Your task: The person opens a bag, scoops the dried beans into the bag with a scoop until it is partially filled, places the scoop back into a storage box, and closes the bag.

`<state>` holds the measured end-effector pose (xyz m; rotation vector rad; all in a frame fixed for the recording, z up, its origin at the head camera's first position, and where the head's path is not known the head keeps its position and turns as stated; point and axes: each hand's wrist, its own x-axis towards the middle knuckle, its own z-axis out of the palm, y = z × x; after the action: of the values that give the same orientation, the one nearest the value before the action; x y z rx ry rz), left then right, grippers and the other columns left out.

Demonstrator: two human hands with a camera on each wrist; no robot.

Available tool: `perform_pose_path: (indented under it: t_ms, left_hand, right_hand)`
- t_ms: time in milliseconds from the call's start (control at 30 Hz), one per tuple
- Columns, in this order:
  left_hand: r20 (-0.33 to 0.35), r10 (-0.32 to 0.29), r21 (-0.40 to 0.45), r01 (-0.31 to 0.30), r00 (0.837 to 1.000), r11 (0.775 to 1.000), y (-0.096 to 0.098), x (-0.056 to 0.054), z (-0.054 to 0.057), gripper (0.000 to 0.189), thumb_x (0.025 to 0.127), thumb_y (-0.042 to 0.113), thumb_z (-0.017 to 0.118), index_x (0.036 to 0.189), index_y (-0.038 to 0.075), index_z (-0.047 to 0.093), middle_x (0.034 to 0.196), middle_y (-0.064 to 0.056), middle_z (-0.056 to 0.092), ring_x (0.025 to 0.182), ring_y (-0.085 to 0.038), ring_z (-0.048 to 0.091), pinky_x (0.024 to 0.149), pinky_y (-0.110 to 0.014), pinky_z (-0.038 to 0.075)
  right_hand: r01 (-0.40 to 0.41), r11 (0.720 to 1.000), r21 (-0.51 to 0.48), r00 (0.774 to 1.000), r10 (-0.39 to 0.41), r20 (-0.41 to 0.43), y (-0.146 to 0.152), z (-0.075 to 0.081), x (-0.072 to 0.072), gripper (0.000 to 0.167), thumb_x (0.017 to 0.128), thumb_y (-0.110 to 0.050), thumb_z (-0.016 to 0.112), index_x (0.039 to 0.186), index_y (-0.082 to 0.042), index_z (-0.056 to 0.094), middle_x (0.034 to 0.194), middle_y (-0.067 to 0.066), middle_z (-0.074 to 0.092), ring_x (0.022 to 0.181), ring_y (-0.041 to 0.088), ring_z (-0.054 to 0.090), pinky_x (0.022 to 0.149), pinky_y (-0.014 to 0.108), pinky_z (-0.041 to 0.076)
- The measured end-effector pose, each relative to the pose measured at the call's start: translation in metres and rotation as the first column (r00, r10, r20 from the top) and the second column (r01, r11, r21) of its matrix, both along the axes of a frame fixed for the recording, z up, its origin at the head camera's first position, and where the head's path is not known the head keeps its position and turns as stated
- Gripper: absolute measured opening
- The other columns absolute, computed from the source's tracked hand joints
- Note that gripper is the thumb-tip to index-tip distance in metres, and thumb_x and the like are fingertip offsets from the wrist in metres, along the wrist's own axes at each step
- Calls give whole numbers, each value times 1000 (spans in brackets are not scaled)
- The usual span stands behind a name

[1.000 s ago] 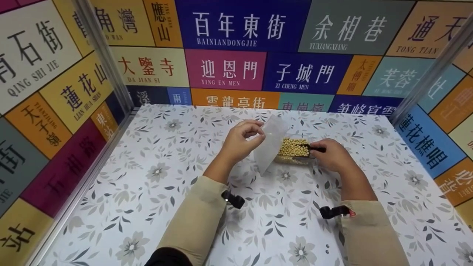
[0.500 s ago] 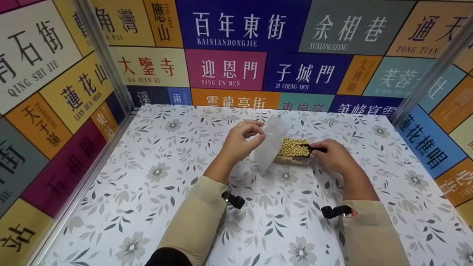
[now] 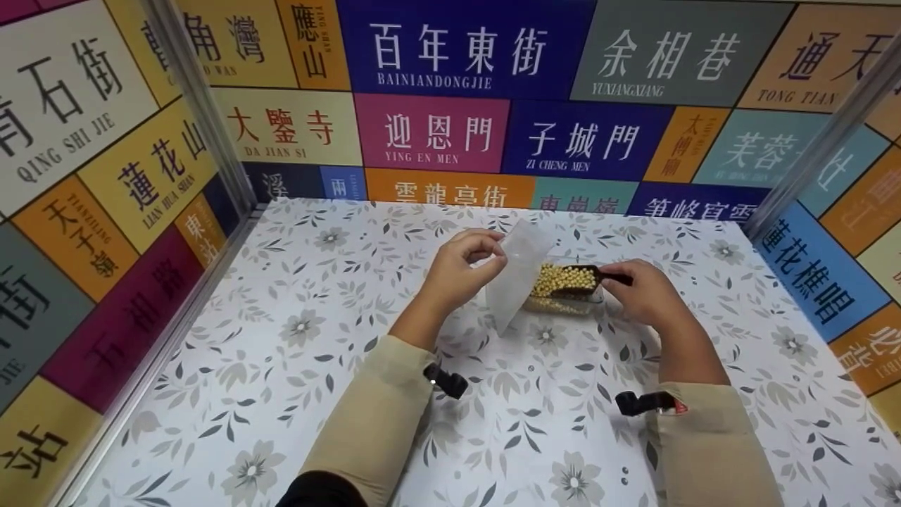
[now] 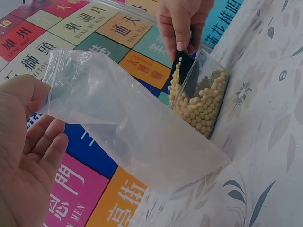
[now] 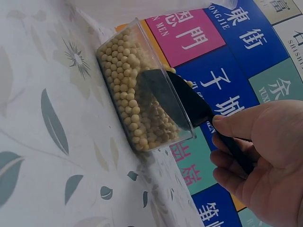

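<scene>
My left hand pinches the top of a translucent plastic zip bag between thumb and index finger; its other fingers are loosely bent. The bag hangs down, its lower corner near the table, and looks without contents. Beside it stands a clear rectangular box filled with round yellow soybeans. My right hand grips the handle of a black scoop from the box's right end. The scoop's bowl is partly in the box, with beans in it. In the head view the bag covers the box's left end.
The table has a white cloth with grey flowers and leaves. Panels with coloured street-name signs close off the back and both sides, joined by metal corner posts. A black strap device sits at each wrist.
My right hand has raised and turned the scoop slightly, drawing it a little to the right, so more of its bowl shows above the beans. The left hand and bag have stayed nearly still.
</scene>
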<state>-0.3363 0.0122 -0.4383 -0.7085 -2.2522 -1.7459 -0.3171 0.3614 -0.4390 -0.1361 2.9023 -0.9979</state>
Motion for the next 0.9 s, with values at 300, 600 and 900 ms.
perform_pose_path:
  t_ms: [300, 600, 900]
  left_hand:
    - [-10, -16, 11, 17, 1000, 1000, 0, -1, 0, 4, 99, 20, 76, 99, 16, 75, 136, 2, 70, 131, -14, 64, 111, -26, 57]
    - [-18, -22, 32, 22, 1000, 999, 0, -2, -3, 5, 100, 20, 75, 100, 15, 76, 137, 1, 70, 132, -14, 64, 112, -34, 57]
    - [-17, 19, 37, -19, 1000, 999, 0, -2, -1, 4, 99, 19, 75, 98, 15, 75, 136, -1, 70, 130, -13, 65, 109, -27, 58]
  right_hand:
    - [25, 998, -55, 1000, -25, 0, 4, 2, 2, 46, 112, -33, 58, 151, -8, 58, 153, 25, 54, 140, 44, 54, 116, 62, 46]
    - [92, 952, -291, 991, -60, 117, 10, -7, -2, 52, 111, -35, 60, 156, -11, 54, 162, 19, 50, 150, 38, 47, 123, 53, 43]
    - [102, 908, -406, 989, -50, 137, 11, -5, -6, 54, 112, -35, 57, 158, -8, 51, 163, 16, 50, 149, 26, 46, 130, 46, 36]
